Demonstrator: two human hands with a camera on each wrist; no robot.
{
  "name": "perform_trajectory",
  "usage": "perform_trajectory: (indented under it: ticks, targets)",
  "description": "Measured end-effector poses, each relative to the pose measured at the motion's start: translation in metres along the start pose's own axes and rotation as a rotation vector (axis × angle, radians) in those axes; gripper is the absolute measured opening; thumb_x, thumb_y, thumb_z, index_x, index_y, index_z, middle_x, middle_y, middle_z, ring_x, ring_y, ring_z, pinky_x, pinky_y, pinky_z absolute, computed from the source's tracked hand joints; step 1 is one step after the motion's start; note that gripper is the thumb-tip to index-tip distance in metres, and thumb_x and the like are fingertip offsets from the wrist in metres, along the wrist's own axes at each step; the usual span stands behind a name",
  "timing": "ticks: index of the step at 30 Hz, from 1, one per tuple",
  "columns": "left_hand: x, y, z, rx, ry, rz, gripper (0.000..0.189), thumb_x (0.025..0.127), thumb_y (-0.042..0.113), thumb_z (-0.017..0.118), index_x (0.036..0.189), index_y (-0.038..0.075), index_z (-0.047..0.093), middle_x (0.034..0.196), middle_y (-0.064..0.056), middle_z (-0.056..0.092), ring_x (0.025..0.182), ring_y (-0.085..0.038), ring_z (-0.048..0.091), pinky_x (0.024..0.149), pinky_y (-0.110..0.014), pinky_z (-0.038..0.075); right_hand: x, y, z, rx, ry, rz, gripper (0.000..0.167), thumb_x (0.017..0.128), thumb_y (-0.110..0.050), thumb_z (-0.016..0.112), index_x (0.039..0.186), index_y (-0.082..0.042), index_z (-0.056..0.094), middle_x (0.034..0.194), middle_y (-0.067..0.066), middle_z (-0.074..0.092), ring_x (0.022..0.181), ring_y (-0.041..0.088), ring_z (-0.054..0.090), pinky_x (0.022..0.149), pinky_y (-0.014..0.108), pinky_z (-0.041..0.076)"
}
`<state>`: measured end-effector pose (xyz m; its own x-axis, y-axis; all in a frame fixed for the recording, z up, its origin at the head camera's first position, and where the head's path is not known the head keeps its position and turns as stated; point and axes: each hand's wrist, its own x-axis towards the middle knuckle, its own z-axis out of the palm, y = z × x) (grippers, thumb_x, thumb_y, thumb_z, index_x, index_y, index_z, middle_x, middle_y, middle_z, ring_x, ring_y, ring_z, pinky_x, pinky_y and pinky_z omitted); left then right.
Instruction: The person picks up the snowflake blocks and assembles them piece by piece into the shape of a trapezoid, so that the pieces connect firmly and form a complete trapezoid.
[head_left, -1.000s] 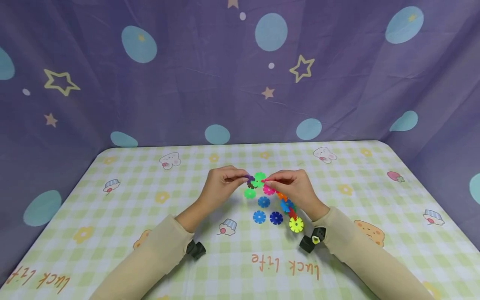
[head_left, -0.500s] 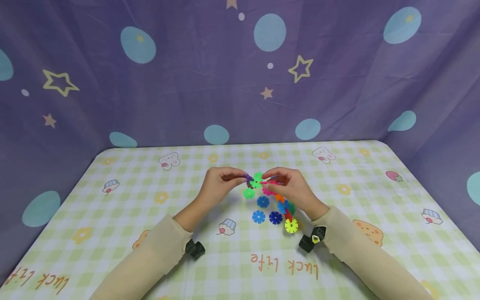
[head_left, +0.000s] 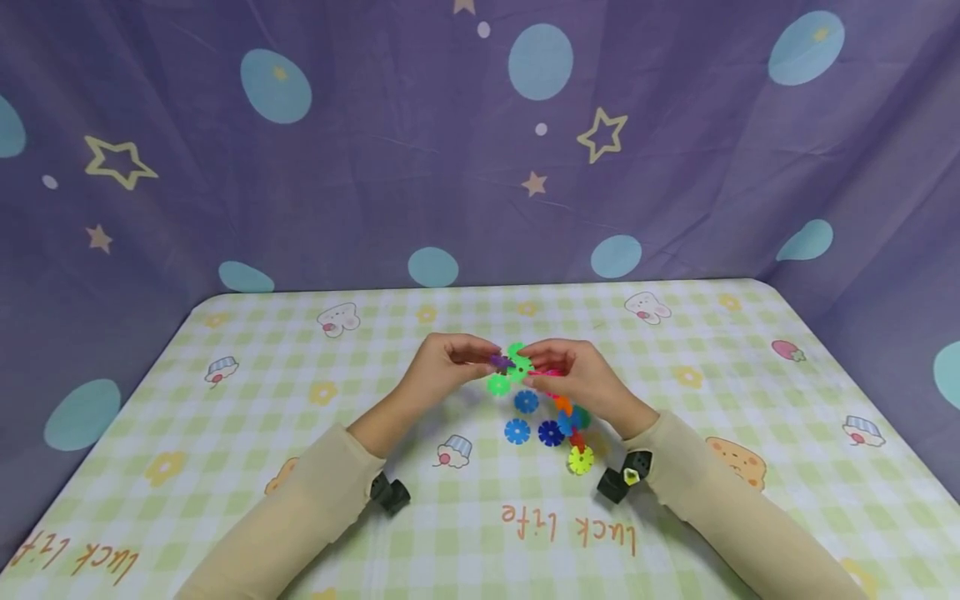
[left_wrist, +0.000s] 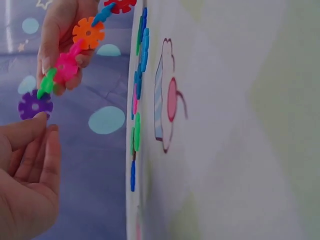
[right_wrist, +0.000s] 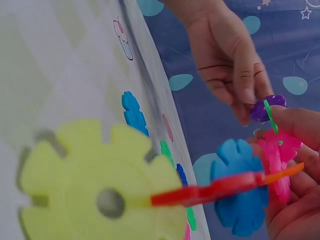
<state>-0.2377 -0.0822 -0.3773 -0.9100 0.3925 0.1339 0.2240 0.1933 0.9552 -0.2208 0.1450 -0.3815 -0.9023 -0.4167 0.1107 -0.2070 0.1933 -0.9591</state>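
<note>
Between both hands hangs a chain of slotted, flower-shaped plastic discs joined at their notches. My left hand [head_left: 448, 367] pinches the purple disc [left_wrist: 35, 106] at one end, thumb and fingertips at its rim. Beside it a green disc [left_wrist: 47, 84] is slotted into the purple one, seen edge-on. My right hand [head_left: 581, 379] holds the chain near the green and pink discs [left_wrist: 66, 67], its thumb at the green one. From there run an orange disc [left_wrist: 88, 33], a blue disc [right_wrist: 239, 187], a red disc [right_wrist: 215, 189] and a yellow disc [right_wrist: 75, 172] at the low end.
Loose discs lie on the checked tablecloth [head_left: 420, 533] under the chain: a green one [head_left: 498, 384], two light blue ones, [head_left: 527, 402] and a dark blue one [head_left: 551, 433] among them. A purple patterned curtain [head_left: 345, 200] stands behind the table.
Both hands have drawn slightly closer together, the left a little to the right. The chain's yellow end has swung left and toward the near side.
</note>
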Motion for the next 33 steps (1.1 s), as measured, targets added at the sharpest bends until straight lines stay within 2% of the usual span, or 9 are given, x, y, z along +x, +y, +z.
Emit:
perform_trajectory:
  ticks: [4,9,14,19,23,26,30,33]
  targets:
    - [0.003,-0.007,-0.003,-0.038,-0.019,-0.086,0.029,0.081,-0.002,0.07,0.11,-0.006,0.066,0.107,-0.016,0.069,0.095,-0.024,0.067,0.081,-0.029,0.054,0.001,0.0,-0.001,-0.02,0.013,0.013,0.035,0.082,-0.011,0.073,0.115,-0.002,0.064,0.101,0.013,0.068,0.082,0.017,0.066,0.067,0.027,0.056]
    - [0.011,-0.016,-0.007,-0.047,-0.015,-0.201,0.03,0.082,0.0,0.07,0.112,-0.003,0.066,0.11,-0.014,0.068,0.095,-0.019,0.067,0.082,-0.027,0.053,0.002,0.0,-0.002,-0.038,0.014,0.02,0.035,0.081,-0.012,0.074,0.114,-0.004,0.065,0.102,0.011,0.068,0.087,0.02,0.065,0.066,0.027,0.056]
    - [0.022,-0.024,-0.012,-0.051,0.03,-0.265,0.031,0.082,-0.001,0.069,0.113,-0.004,0.065,0.113,-0.016,0.066,0.1,-0.021,0.065,0.079,-0.024,0.052,0.002,0.002,-0.003,-0.06,0.016,0.012,0.038,0.08,-0.011,0.075,0.116,-0.001,0.064,0.109,0.013,0.067,0.094,0.021,0.063,0.069,0.026,0.055]
    - [0.033,-0.029,-0.015,-0.027,0.033,-0.313,0.035,0.082,-0.002,0.069,0.116,-0.003,0.064,0.116,-0.016,0.065,0.107,-0.026,0.06,0.083,-0.027,0.053,0.002,0.003,-0.004,-0.08,0.014,0.011,0.041,0.08,-0.01,0.075,0.117,0.0,0.063,0.112,0.015,0.065,0.094,0.02,0.062,0.073,0.026,0.054]
    - [0.041,-0.037,-0.015,0.029,0.017,-0.317,0.035,0.081,-0.005,0.069,0.115,-0.002,0.065,0.117,-0.015,0.065,0.109,-0.027,0.059,0.089,-0.03,0.05,0.001,0.002,-0.004,-0.089,0.013,0.01,0.041,0.08,-0.011,0.076,0.118,-0.001,0.063,0.113,0.013,0.065,0.094,0.02,0.062,0.074,0.026,0.054]
    - [0.044,-0.043,-0.013,0.113,0.003,-0.301,0.037,0.079,-0.005,0.071,0.115,0.002,0.066,0.117,-0.012,0.065,0.108,-0.025,0.058,0.093,-0.032,0.048,0.001,0.001,-0.005,-0.095,0.006,0.008,0.042,0.08,-0.01,0.076,0.118,-0.001,0.062,0.113,0.013,0.065,0.094,0.02,0.062,0.075,0.027,0.054]
    - [0.046,-0.047,-0.011,0.218,-0.009,-0.265,0.039,0.079,-0.003,0.072,0.117,0.004,0.066,0.117,-0.009,0.065,0.107,-0.023,0.058,0.093,-0.033,0.047,0.002,0.001,-0.005,-0.108,-0.001,0.009,0.042,0.079,-0.011,0.076,0.118,-0.002,0.063,0.113,0.013,0.065,0.095,0.02,0.062,0.077,0.027,0.053]
    - [0.047,-0.048,-0.011,0.26,-0.014,-0.248,0.038,0.079,-0.003,0.071,0.117,0.005,0.067,0.117,-0.009,0.065,0.105,-0.022,0.059,0.091,-0.033,0.048,0.002,0.002,-0.005,-0.109,-0.007,0.007,0.042,0.079,-0.01,0.076,0.118,-0.003,0.063,0.114,0.014,0.065,0.096,0.02,0.061,0.075,0.027,0.053]
